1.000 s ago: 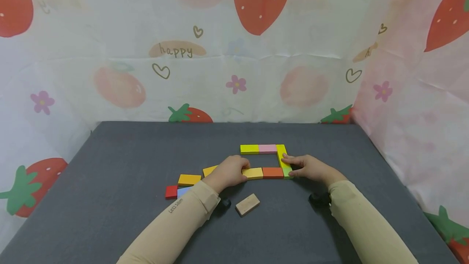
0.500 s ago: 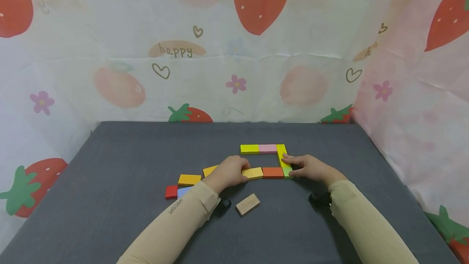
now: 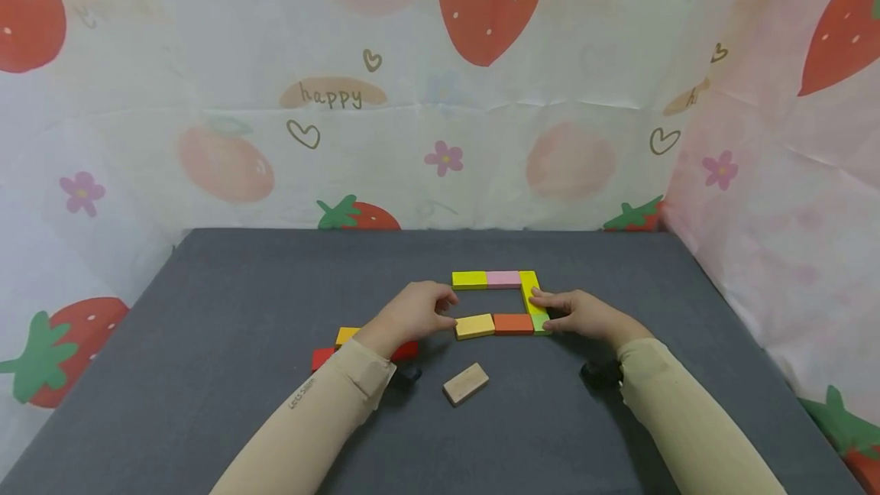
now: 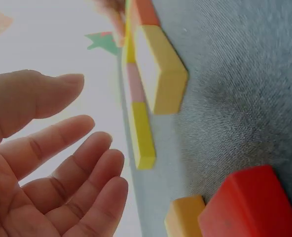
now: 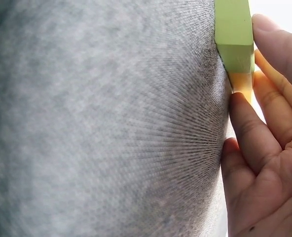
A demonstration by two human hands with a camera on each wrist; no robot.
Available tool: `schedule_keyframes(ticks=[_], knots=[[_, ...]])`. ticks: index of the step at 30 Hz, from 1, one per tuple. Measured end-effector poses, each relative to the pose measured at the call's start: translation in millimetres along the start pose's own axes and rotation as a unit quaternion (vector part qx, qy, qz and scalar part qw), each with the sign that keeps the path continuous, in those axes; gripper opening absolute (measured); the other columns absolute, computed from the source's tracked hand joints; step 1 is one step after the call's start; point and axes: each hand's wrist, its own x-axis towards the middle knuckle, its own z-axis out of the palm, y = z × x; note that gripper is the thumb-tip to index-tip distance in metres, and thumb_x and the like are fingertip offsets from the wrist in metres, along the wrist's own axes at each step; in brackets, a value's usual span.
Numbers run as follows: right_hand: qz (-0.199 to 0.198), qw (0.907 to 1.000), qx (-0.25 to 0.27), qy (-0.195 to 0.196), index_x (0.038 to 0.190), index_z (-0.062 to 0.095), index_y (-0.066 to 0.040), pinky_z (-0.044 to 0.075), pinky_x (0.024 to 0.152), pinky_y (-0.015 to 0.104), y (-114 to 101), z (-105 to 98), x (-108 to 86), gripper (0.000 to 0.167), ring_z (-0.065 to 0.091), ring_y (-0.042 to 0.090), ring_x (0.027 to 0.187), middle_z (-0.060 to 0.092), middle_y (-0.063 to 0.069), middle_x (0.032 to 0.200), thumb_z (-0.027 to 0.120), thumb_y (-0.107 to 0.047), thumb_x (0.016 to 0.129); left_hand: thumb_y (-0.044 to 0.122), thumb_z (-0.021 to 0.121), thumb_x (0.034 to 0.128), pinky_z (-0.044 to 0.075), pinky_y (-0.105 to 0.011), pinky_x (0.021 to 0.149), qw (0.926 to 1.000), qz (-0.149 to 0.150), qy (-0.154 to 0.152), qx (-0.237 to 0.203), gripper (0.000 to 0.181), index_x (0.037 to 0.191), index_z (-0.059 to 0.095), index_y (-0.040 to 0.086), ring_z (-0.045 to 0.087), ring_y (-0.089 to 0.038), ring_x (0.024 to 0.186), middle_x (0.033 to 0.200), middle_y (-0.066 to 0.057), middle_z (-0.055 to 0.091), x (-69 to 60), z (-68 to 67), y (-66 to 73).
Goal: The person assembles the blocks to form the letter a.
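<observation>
In the head view, my left hand (image 3: 406, 315) hovers just left of a light yellow block (image 3: 474, 326), holding nothing. The left wrist view shows its fingers (image 4: 94, 163) loosely spread and apart from the blocks. That block continues the near row with an orange-red block (image 3: 512, 324) and a light green block (image 3: 540, 323). From the right, my right hand (image 3: 591, 317) touches the corner: thumb on the green block, fingertips at the yellow block (image 3: 528, 287) running away from me. A pink block (image 3: 504, 279) and a yellow-green block (image 3: 470, 279) form the far row.
A plain wooden block (image 3: 466, 383) lies nearer me. Partly hidden by my left arm are a red block (image 3: 321, 358), an amber block (image 3: 347, 335) and another red block (image 3: 407, 351). The grey table (image 3: 261, 273) ends at a strawberry-print cloth (image 3: 495, 174).
My left hand has let go of the light yellow block and shifted left. Its arm now covers more of the left blocks and uncovers a red one. The right hand stays put.
</observation>
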Motion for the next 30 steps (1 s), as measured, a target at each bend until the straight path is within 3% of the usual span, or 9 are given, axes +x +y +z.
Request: schedule_keyframes(ticks=[6,15,21,30], knots=[[0.002,1.0000,-0.003,0.000,0.135,0.044,-0.023,0.023,0.104,0.050,0,-1,0.3,0.059,0.018,0.030,0.136,0.029,0.000,0.146,0.067,-0.030,0.081,0.022,0.070,0.0804,0.047,-0.031,0.078,0.9990,0.021,-0.013,-0.036,0.030,0.108,0.063,0.012,0.054,-0.012,0.084,0.096,-0.001,0.061,-19.8,1.4,0.3],[-0.006,1.0000,-0.004,0.000,0.135,0.044,-0.023,0.022,0.104,0.050,2,-2,1.9,0.060,0.017,0.031,0.136,0.030,0.001,0.146,0.067,-0.032,0.080,0.022,0.072,0.0785,0.047,-0.025,0.071,0.9971,0.048,-0.035,-0.047,0.028,0.103,0.064,0.011,0.055,-0.007,0.078,0.087,0.004,0.060,-40.4,20.1,8.8],[-0.006,1.0000,0.000,0.000,0.136,0.044,-0.022,0.022,0.104,0.050,3,-2,1.8,0.061,0.017,0.031,0.136,0.029,0.002,0.146,0.067,-0.033,0.080,0.026,0.074,0.0760,0.045,-0.023,0.068,0.9971,0.040,-0.058,-0.030,0.030,0.102,0.066,0.013,0.051,-0.009,0.074,0.081,0.006,0.057,-45.6,32.0,12.4],[-0.005,1.0000,0.000,-0.001,0.135,0.044,-0.023,0.021,0.105,0.050,3,0,3.2,0.060,0.018,0.031,0.136,0.030,0.002,0.146,0.067,-0.032,0.081,0.027,0.073,0.0758,0.042,-0.023,0.058,0.9975,0.024,-0.067,-0.003,0.021,0.093,0.066,0.016,0.049,-0.010,0.065,0.070,0.007,0.053,-48.1,40.0,19.2]])
